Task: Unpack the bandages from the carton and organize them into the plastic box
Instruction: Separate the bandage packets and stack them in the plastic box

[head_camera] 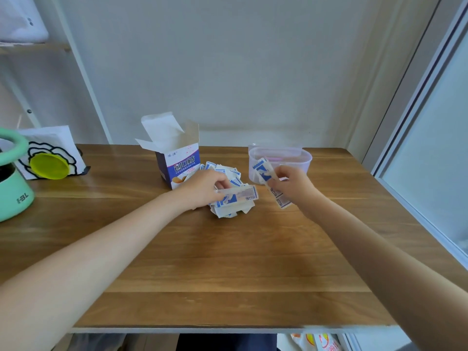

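Bare desk nearest. Beyond it, left hand pinching one bandage, long axis left-right, over loose bandage pile. Right hand gripping second bandage, long axis near-far, just near plastic box; right hand closer to box. Opened carton upright, left of pile.

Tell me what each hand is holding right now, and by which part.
The left hand pinches a bandage strip by its left end. The right hand grips a small stack of bandages around its middle.
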`<action>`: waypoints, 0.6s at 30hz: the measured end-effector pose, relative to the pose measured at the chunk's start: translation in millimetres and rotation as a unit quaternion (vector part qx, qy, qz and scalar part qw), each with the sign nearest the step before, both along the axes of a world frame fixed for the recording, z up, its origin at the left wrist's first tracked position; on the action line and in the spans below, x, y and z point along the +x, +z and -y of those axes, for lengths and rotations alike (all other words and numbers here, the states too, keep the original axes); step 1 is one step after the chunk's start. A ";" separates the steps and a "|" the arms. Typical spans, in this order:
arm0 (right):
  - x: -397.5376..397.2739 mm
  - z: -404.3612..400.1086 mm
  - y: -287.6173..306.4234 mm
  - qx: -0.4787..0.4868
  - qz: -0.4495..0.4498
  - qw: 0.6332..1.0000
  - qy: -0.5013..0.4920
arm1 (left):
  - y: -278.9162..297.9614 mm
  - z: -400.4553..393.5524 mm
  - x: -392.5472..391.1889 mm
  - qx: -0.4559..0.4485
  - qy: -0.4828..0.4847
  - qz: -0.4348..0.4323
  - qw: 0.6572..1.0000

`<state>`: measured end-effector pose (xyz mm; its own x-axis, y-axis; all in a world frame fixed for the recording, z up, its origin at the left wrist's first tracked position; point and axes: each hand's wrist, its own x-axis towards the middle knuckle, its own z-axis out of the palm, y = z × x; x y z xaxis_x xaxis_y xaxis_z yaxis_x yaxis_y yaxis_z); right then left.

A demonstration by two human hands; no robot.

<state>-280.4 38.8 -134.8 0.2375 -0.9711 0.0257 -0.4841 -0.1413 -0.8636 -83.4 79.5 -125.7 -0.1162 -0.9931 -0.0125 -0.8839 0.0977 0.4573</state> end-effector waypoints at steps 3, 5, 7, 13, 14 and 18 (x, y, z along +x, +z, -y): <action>1.0 -1.8 4.5 0.063 0.066 0.996 0.013 | 1.3 3.0 0.8 0.012 0.041 -0.047 0.998; -0.3 -0.7 5.6 0.097 0.103 0.989 0.042 | 3.1 3.8 1.0 0.015 0.055 -0.083 0.995; -0.8 1.0 7.1 0.103 0.081 0.988 0.078 | 6.3 5.1 -0.1 0.005 0.052 -0.108 0.993; 7.0 -0.9 12.6 -0.096 -0.204 0.957 0.182 | 9.9 11.7 -16.0 0.029 0.016 -0.102 0.994; 7.3 -0.9 11.9 -0.108 -0.229 0.949 0.191 | 9.7 12.9 -19.5 0.032 0.010 -0.105 0.994; -3.8 5.3 7.9 -0.112 -0.247 0.954 0.131 | 8.7 15.9 -28.2 0.060 0.007 -0.143 0.988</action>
<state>-284.2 33.6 -126.9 0.5075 -0.8603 0.0484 -0.7465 -0.4670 -0.4740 -111.5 63.6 -117.0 -0.1184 -0.9879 -0.0999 -0.7182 0.0158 0.6957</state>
